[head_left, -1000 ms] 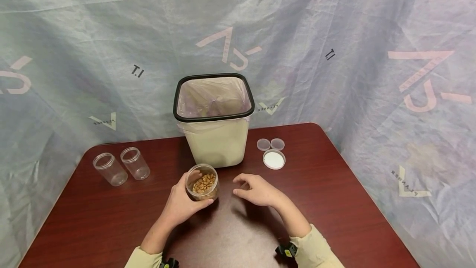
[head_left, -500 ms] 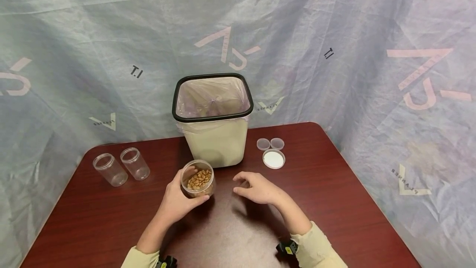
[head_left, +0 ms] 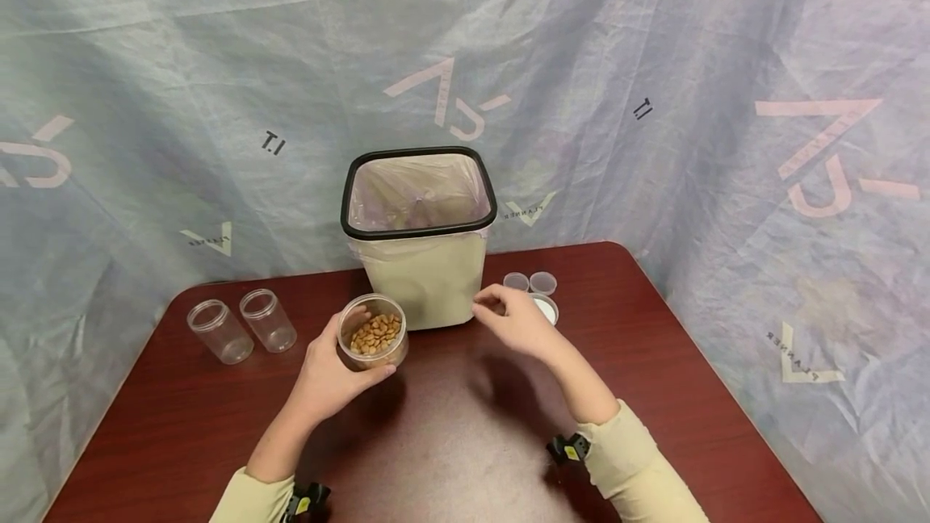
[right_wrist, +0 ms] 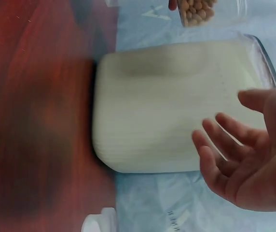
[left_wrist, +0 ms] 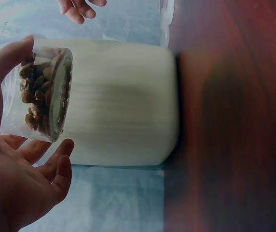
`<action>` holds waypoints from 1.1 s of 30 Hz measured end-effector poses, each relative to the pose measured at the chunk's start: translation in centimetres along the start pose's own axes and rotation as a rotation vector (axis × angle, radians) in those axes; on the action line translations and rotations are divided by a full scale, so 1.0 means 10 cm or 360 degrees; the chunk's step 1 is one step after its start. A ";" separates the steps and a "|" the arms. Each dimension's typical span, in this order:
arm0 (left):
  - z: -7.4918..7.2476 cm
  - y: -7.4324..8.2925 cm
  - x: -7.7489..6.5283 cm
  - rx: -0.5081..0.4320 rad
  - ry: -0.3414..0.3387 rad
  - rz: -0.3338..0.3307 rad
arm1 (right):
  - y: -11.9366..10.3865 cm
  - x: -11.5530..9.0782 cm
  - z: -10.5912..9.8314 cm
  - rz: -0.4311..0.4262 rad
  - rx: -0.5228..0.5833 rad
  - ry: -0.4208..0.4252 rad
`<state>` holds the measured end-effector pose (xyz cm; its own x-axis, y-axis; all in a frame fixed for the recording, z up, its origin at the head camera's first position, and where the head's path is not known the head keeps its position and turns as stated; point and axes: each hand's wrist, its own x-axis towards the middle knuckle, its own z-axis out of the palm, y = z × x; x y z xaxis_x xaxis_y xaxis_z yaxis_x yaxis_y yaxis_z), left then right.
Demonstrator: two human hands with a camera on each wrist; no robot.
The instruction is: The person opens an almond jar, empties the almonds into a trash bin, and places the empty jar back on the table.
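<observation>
My left hand [head_left: 330, 370] grips a clear plastic jar [head_left: 372, 332] by its side, held up off the table in front of the bin. Brown kibble-like pellets [left_wrist: 39, 94] fill the lower part of the jar, and its mouth has no lid on. In the head view my right hand [head_left: 517, 321] hovers over the table to the right of the bin, fingers loosely bent and holding nothing. It partly covers a white-lined lid [head_left: 545, 309]. The right wrist view shows the same hand [right_wrist: 244, 154] with its fingers apart, beside the cream bin wall [right_wrist: 147, 106].
A cream bin [head_left: 429, 281] with a black rim and plastic liner stands at the table's back. Two clear jars [head_left: 221, 333] without lids stand at the left. Two small clear lids [head_left: 542, 283] lie at the back right. A grey printed curtain [head_left: 218, 63] hangs behind the table [head_left: 436, 458].
My left hand has carried the jar of pellets leftward and slightly up. My right hand has risen and moved forward and right, now overlapping the white-lined lid.
</observation>
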<state>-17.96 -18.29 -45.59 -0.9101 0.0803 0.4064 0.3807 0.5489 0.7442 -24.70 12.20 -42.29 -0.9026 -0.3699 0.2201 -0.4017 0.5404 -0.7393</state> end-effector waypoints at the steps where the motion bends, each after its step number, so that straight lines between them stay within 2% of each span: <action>1: -0.02 0.01 0.01 0.0013 0.0004 -0.0002 | -0.01 0.02 -0.03 0.0026 0.0004 0.0056; 6: -0.13 0.06 0.06 0.0072 0.0027 0.0001 | -0.12 0.16 -0.18 0.0176 0.0037 0.0324; 11: -0.21 0.10 0.10 0.0093 0.0034 0.0019 | -0.19 0.33 -0.33 0.0208 0.0107 0.0496; 20: -0.33 0.16 0.17 0.0126 0.0054 0.0053 | -0.30 0.59 -0.44 0.0227 0.0197 0.0438; 29: -0.44 0.21 0.25 0.0158 0.0061 0.0065 | -0.45 0.81 -0.40 0.0263 0.0175 0.0403; 33: -0.52 0.23 0.28 0.0148 0.0069 0.0063 | -0.48 0.88 -0.35 0.0320 0.0182 0.0401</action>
<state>-18.81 -21.14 -39.94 -0.8859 0.0685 0.4589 0.3978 0.6210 0.6753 -31.29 8.99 -34.61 -0.9776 -0.0582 0.2023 -0.2045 0.4903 -0.8472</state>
